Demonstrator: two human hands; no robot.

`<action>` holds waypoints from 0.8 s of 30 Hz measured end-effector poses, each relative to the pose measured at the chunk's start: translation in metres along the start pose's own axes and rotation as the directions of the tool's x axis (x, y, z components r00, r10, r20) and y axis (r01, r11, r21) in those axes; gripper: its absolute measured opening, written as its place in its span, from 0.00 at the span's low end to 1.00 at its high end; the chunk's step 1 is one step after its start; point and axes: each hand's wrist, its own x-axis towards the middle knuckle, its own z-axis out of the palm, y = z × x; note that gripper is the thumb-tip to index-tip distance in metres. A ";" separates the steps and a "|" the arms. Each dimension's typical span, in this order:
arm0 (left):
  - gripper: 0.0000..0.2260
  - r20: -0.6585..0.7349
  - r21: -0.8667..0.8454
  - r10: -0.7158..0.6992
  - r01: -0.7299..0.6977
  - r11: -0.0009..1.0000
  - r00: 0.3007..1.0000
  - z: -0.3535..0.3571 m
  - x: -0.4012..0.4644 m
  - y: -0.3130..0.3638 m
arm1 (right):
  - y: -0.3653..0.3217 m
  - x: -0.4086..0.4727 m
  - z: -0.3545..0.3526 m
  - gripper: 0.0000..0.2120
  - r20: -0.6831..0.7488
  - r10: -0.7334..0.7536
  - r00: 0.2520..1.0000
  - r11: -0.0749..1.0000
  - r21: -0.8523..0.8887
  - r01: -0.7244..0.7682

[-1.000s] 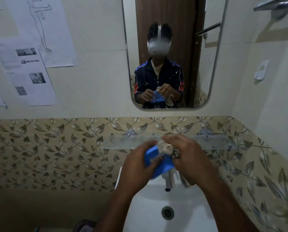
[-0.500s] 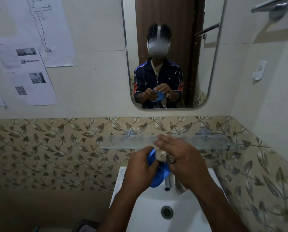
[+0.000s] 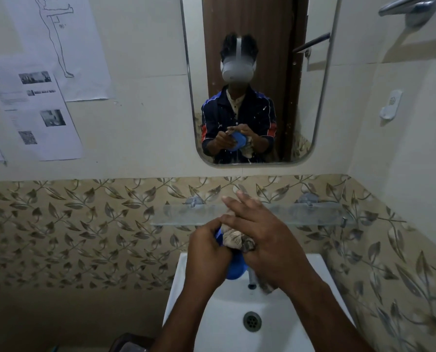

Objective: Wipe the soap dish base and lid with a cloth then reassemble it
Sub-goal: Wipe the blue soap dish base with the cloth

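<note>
Papers hang on the wall at left. My left hand grips the blue soap dish part above the sink; my right hand, fingers partly extended, presses the cloth against it.

Leaf-patterned tiles, wall mirror, white sink, taped papers

White washbasin, drain at centre, beneath glass shelf.
</note>
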 end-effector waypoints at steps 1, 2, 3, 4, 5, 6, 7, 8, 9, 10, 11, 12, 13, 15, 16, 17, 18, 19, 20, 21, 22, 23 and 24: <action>0.11 -0.013 -0.009 -0.001 0.000 1.000 1.000 0.002 -0.001 0.000 | 0.001 -0.001 0.001 0.31 -0.033 0.022 0.999 1.000 0.021 -0.021; 0.08 -0.029 -0.023 0.000 0.000 1.000 1.000 0.003 -0.003 -0.002 | 0.003 -0.003 0.002 0.30 -0.078 0.060 0.995 0.998 0.040 -0.057; 0.05 -0.061 -0.041 -0.018 0.016 0.999 0.998 0.004 -0.005 -0.003 | 0.003 -0.006 0.002 0.28 -0.139 0.110 0.984 0.993 0.051 -0.104; 0.06 -0.105 -0.069 -0.044 0.037 0.997 0.993 0.004 -0.006 -0.002 | 0.004 -0.008 0.003 0.25 -0.217 0.161 0.963 0.987 0.057 -0.153; 0.07 -0.150 -0.079 -0.065 0.054 0.995 0.987 0.001 -0.007 -0.002 | 0.005 -0.010 0.004 0.22 -0.295 0.202 0.934 0.979 0.059 -0.193; 0.08 -0.178 -0.061 -0.059 0.049 0.997 0.982 -0.003 -0.005 -0.002 | 0.005 -0.012 0.004 0.20 -0.344 0.227 0.911 0.974 0.062 -0.219; 0.08 -0.178 -0.016 -0.040 0.038 0.999 0.983 -0.006 -0.002 -0.001 | 0.003 -0.012 0.005 0.21 -0.358 0.226 0.906 0.974 0.054 -0.222; 0.07 -0.151 0.025 -0.024 0.028 0.999 0.988 -0.009 0.000 -0.001 | 0.002 -0.013 0.006 0.23 -0.341 0.194 0.920 0.980 0.033 -0.195; 0.05 -0.116 0.047 -0.016 0.022 0.999 0.993 -0.009 0.003 -0.001 | 0.001 -0.012 0.007 0.26 -0.304 0.137 0.943 0.990 0.009 -0.141; 0.04 -0.079 0.050 -0.022 0.026 0.998 0.997 -0.007 0.004 0.001 | 0.001 -0.011 0.008 0.29 -0.258 0.074 0.963 0.997 -0.014 -0.081; 0.08 -0.062 0.048 -0.031 0.034 0.998 0.998 -0.006 0.003 0.003 | 0.001 -0.009 0.008 0.32 -0.215 0.032 0.976 0.999 -0.027 -0.039; 0.10 -0.055 0.042 -0.038 0.040 0.998 0.998 -0.004 0.003 0.003 | 0.001 -0.006 0.008 0.33 -0.189 0.018 0.982 0.999 -0.023 -0.022; 0.09 -0.053 0.033 -0.032 0.034 0.999 0.998 -0.004 0.003 0.004 | 0.001 -0.004 0.007 0.34 -0.188 0.031 0.982 1.000 0.007 -0.030; 0.03 -0.077 0.002 -0.011 0.011 1.000 0.997 -0.007 0.002 0.004 | -0.001 -0.005 0.005 0.32 -0.236 0.136 0.962 0.986 0.129 -0.107; 0.03 -0.115 -0.042 -0.017 0.013 0.999 0.993 -0.008 0.003 0.003 | -0.003 -0.007 0.004 0.31 -0.265 0.228 0.937 0.961 0.218 -0.172; 0.05 -0.161 -0.106 -0.044 0.027 0.994 0.986 -0.009 0.003 0.004 | -0.008 -0.008 0.004 0.29 -0.277 0.339 0.899 0.913 0.326 -0.244; 0.06 -0.201 -0.174 -0.084 0.048 0.984 0.976 -0.008 0.004 0.003 | -0.013 -0.009 0.005 0.27 -0.251 0.443 0.861 0.844 0.442 -0.306; 0.07 -0.227 -0.250 -0.146 0.087 0.964 0.963 -0.007 0.004 0.002 | -0.018 -0.010 0.007 0.25 -0.206 0.515 0.832 0.771 0.536 -0.344; 0.08 -0.234 -0.329 -0.220 0.136 0.934 0.947 -0.005 0.004 0.001 | -0.023 -0.010 0.010 0.23 -0.173 0.562 0.809 0.711 0.601 -0.365; 0.09 -0.218 -0.405 -0.299 0.192 0.894 0.929 -0.003 0.003 0.000 | -0.028 -0.010 0.013 0.21 -0.160 0.600 0.784 0.664 0.646 -0.377; 0.10 -0.190 -0.467 -0.357 0.236 0.852 0.915 -0.001 0.003 -0.001 | -0.032 -0.009 0.014 0.19 -0.156 0.633 0.758 0.627 0.678 -0.384; 0.13 -0.156 -0.503 -0.394 0.270 0.821 0.906 0.000 0.001 -0.001 | -0.035 -0.009 0.015 0.19 -0.158 0.650 0.743 0.608 0.695 -0.384; 0.15 -0.137 -0.496 -0.390 0.278 0.823 0.910 0.001 -0.001 -0.002 | -0.037 -0.009 0.015 0.19 -0.162 0.653 0.740 0.601 0.705 -0.377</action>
